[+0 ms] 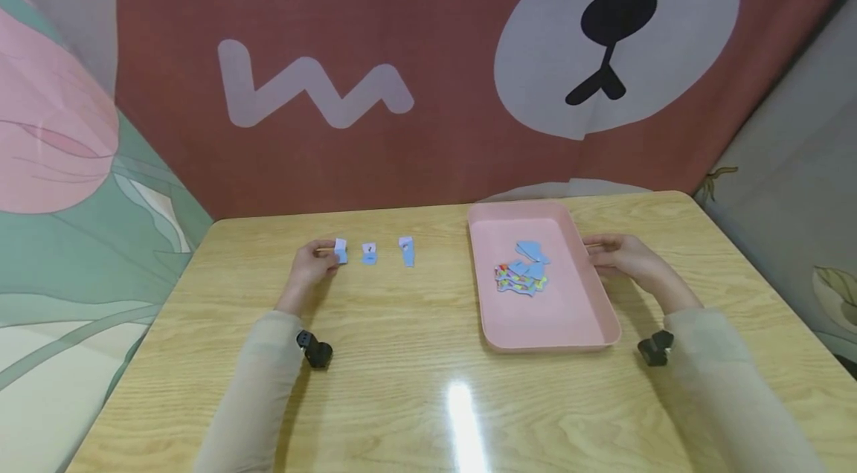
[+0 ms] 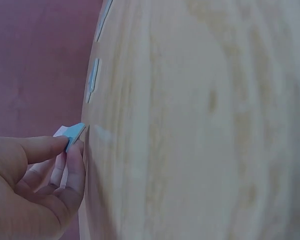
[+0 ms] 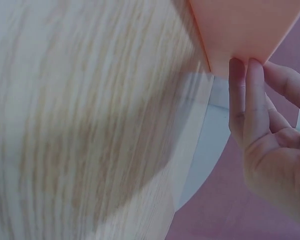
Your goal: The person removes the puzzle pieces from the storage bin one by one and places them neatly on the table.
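Observation:
My left hand [image 1: 311, 266] pinches a small blue-and-white puzzle piece [image 1: 341, 251] between thumb and fingers at the table's far left. In the left wrist view that puzzle piece [image 2: 75, 135] is tilted, one edge near the wood. Two more pieces lie in a row to its right: a small puzzle piece [image 1: 370, 253] and a longer puzzle piece [image 1: 407, 251]. With fairly straight fingers, my right hand [image 1: 626, 259] touches the right side of a pink tray [image 1: 535, 332]. Fingertips [image 3: 237, 67] rest against the tray's outer wall [image 3: 239, 30] in the right wrist view.
Inside the tray lies a loose pile of blue and multicoloured puzzle pieces [image 1: 522, 276]. The light wooden table [image 1: 375, 399] ends at a reddish-brown cloth [image 1: 321, 168] with a cartoon face. Flower-patterned cloth [image 1: 53, 161] hangs at the left.

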### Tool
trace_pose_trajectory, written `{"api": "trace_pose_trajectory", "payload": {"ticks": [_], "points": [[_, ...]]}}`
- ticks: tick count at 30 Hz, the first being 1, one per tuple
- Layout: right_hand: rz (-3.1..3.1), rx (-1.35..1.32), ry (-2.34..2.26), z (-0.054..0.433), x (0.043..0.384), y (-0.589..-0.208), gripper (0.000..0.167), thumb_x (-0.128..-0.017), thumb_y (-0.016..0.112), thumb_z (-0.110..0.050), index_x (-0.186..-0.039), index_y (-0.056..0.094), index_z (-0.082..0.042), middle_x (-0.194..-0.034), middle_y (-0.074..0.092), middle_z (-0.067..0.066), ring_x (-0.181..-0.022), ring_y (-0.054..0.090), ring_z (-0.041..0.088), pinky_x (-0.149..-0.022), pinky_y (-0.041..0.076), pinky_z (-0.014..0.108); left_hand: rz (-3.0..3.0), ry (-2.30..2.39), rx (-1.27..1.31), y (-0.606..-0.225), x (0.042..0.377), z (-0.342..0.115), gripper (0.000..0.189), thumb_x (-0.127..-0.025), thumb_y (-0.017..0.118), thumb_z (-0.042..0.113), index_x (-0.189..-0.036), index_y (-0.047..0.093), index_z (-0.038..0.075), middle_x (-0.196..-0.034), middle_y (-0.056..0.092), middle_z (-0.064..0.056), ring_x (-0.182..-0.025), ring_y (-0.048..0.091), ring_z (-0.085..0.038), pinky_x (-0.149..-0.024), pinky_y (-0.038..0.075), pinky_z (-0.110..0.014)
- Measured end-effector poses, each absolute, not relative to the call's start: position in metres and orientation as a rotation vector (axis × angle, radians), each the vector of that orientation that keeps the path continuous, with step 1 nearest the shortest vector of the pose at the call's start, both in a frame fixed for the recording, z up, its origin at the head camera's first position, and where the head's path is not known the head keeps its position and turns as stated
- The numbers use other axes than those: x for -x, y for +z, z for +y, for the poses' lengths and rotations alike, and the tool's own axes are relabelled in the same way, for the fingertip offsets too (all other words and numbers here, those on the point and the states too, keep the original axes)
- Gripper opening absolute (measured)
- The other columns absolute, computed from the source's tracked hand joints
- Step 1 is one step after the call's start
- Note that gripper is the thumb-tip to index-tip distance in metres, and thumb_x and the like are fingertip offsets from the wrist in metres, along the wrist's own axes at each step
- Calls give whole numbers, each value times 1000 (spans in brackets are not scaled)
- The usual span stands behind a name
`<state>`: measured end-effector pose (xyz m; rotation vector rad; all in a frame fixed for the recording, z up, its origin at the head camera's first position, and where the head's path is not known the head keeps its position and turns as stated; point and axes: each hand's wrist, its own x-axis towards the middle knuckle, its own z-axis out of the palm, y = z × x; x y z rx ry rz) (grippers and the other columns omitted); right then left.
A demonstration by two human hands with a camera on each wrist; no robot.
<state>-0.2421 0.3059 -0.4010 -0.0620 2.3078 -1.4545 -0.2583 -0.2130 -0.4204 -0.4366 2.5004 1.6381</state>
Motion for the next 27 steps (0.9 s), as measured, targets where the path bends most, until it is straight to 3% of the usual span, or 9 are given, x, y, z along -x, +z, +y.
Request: {"api": "trace_pose_trajectory", "payload": {"ticks": [10, 18, 27], "points": [[2300, 40, -1444, 305, 244, -401, 61, -97, 52, -10, -144, 22, 16, -142, 34, 39, -88, 58, -11, -84, 56, 19, 2615, 1573, 447, -426, 261, -215, 34, -94, 51, 0, -127, 52, -8, -112, 60, -24, -72, 56, -6, -62, 49, -11], [2302, 40, -1461, 305, 243, -403, 61, -96, 53, -9, -143, 23, 16, -141, 36, 39, -88, 59, -10, -84, 56, 20, 2707, 1497, 456, -429, 263, -214, 31, -91, 53, 0, -121, 55, -10, -105, 62, -22, -66, 53, -4, -56, 45, -10], [2308, 35, -1445, 304, 242, -402, 60, -97, 51, -9, -143, 22, 16, -142, 34, 40, -88, 58, -11, -85, 56, 20, 2881, 1271, 404, -429, 262, -213, 28, -88, 55, 2, -113, 60, -10, -106, 65, -26, -85, 60, -25, -60, 38, -13]]}}
